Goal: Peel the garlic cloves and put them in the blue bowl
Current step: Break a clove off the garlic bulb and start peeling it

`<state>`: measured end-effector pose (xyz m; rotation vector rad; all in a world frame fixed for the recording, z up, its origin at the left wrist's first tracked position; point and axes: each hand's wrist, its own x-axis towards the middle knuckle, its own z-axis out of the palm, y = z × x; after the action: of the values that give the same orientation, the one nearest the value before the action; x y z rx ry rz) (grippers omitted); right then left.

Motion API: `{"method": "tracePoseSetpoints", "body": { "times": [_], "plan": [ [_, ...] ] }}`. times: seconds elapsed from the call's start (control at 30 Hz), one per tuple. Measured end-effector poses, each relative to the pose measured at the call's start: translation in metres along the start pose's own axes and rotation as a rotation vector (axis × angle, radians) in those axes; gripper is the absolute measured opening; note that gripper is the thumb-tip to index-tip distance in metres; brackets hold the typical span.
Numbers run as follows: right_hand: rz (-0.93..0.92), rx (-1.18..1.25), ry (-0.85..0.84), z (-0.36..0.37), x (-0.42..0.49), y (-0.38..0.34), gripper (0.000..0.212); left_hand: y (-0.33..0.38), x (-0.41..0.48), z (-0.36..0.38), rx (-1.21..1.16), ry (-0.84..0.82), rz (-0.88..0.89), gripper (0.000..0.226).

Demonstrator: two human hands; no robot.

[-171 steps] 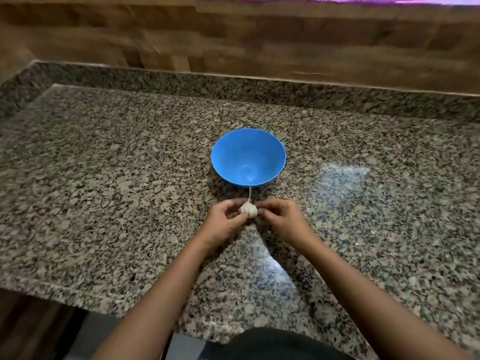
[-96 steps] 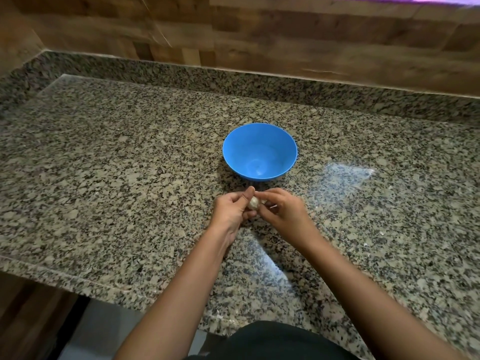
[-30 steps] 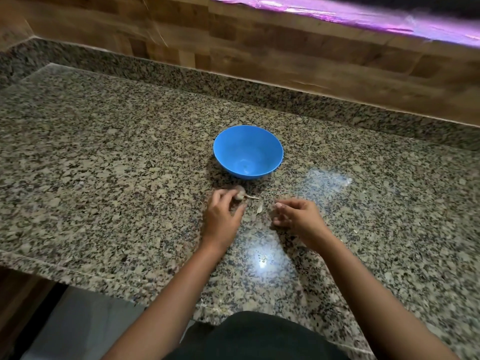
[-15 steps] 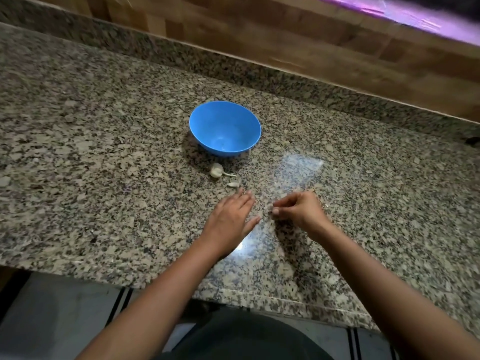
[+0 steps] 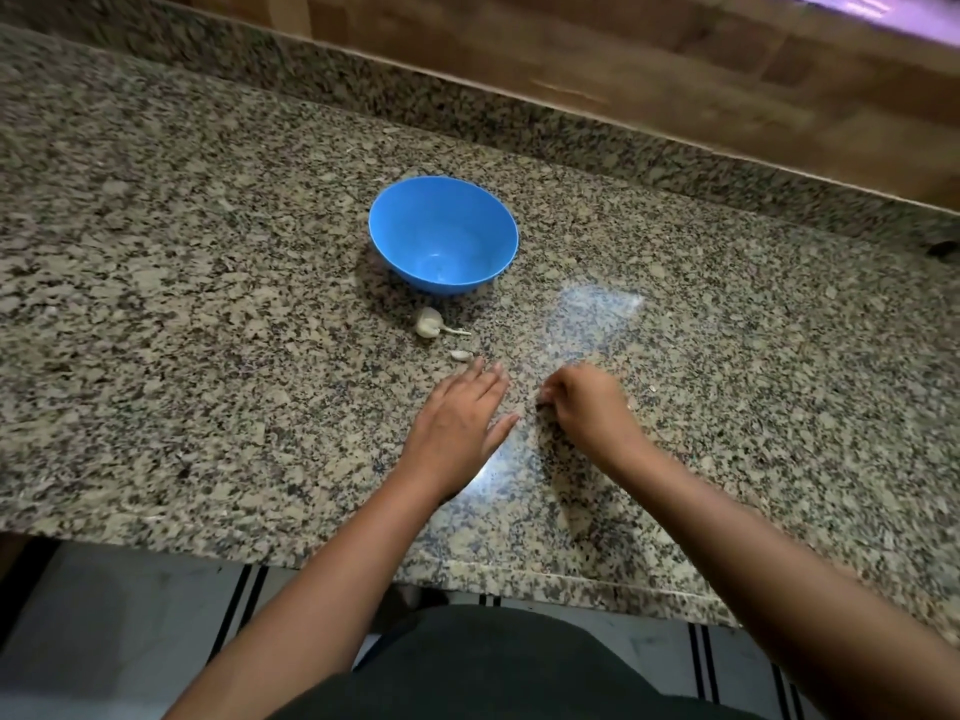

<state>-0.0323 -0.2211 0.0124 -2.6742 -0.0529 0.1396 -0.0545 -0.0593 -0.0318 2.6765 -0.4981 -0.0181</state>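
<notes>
The blue bowl (image 5: 443, 233) stands on the granite counter and looks empty. Just in front of it lies the garlic bulb (image 5: 428, 323) with its thin stalk pointing right. One loose clove (image 5: 460, 355) lies a little nearer to me. My left hand (image 5: 460, 413) rests flat on the counter with straight fingers, its tips just short of the loose clove. My right hand (image 5: 584, 402) is beside it, blurred, with thumb and curled fingertips pinched on something small, seemingly a garlic clove, which the fingers mostly hide.
The granite counter (image 5: 208, 304) stretches wide on both sides of the bowl. A low granite upstand and a wooden wall (image 5: 675, 70) close off the back. The counter's front edge (image 5: 311, 556) is near my body, and striped floor shows below it.
Earlier both hands held the garlic bulb together. My left hand has set it down by the bowl and drawn back flat; a loose clove now lies on the counter. My right hand stays pinched.
</notes>
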Motion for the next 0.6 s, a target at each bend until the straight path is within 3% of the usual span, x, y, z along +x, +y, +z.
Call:
{"method": "tracePoseSetpoints", "body": {
  "times": [0.13, 0.47, 0.6],
  "plan": [
    [-0.139, -0.16, -0.018, -0.001, -0.008, 0.003, 0.015, -0.001, 0.001, 0.001, -0.001, 0.015, 0.003, 0.055],
    [-0.096, -0.121, -0.014, -0.001, -0.01, 0.011, 0.014, 0.0, 0.002, 0.003, -0.006, 0.021, -0.014, 0.053],
    [-0.248, -0.234, 0.103, 0.009, -0.016, 0.01, 0.029, 0.002, 0.003, 0.004, 0.003, 0.012, -0.01, 0.053]
  ]
}}
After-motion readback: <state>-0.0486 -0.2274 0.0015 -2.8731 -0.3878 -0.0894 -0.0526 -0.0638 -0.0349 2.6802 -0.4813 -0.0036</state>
